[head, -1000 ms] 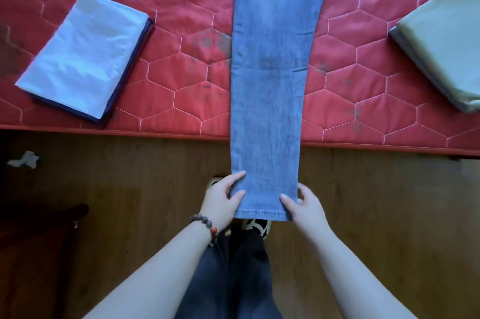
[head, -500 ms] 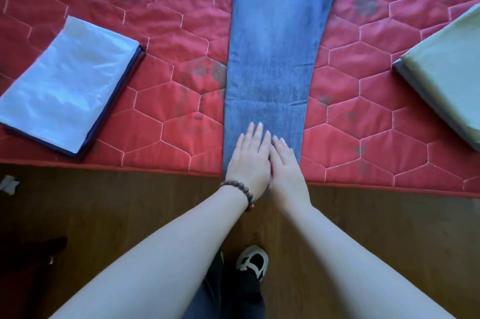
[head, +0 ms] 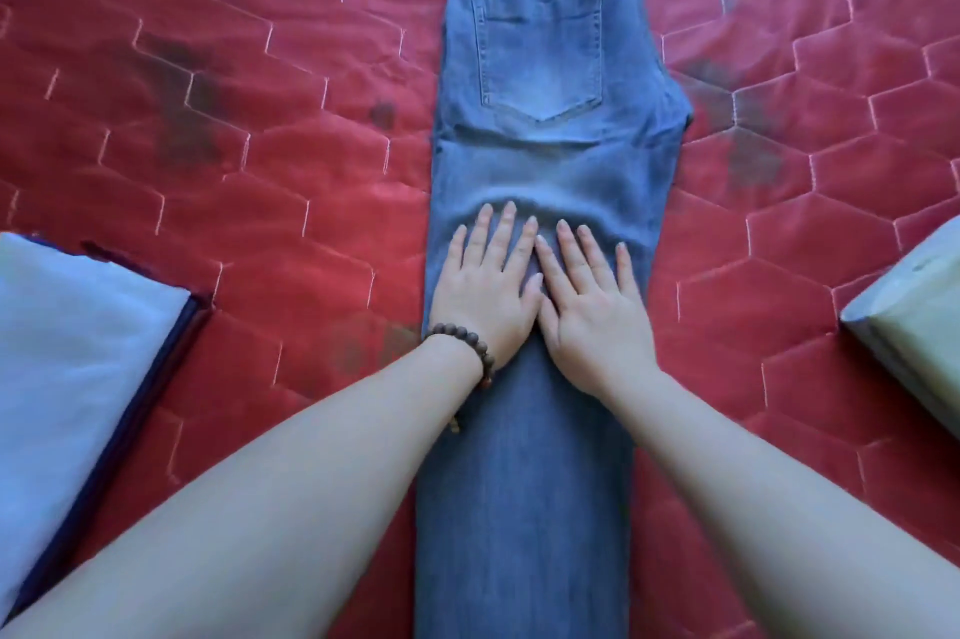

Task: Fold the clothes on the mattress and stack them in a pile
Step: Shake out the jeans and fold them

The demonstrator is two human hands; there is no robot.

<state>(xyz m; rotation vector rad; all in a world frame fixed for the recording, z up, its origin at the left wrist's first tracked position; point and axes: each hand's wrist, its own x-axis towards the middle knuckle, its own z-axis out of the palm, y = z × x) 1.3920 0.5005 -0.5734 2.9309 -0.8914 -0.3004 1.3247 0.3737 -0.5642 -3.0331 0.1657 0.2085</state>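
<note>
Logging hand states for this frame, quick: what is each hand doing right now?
Left hand: open, fingers straight, pressing flat on the jeans.
Right hand: open, fingers straight, pressing flat on the jeans beside it.

The jeans (head: 540,129) run off the top and bottom edges; both side piles are cropped.

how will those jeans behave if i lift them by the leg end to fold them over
Probably floppy: the jeans lie flat on the mattress and ripple just ahead of the left hand and right hand pressing on them. The denim looks thick, so likely weighty for cloth and holding a crease. Unlikely to slide on the quilted cover.
</note>
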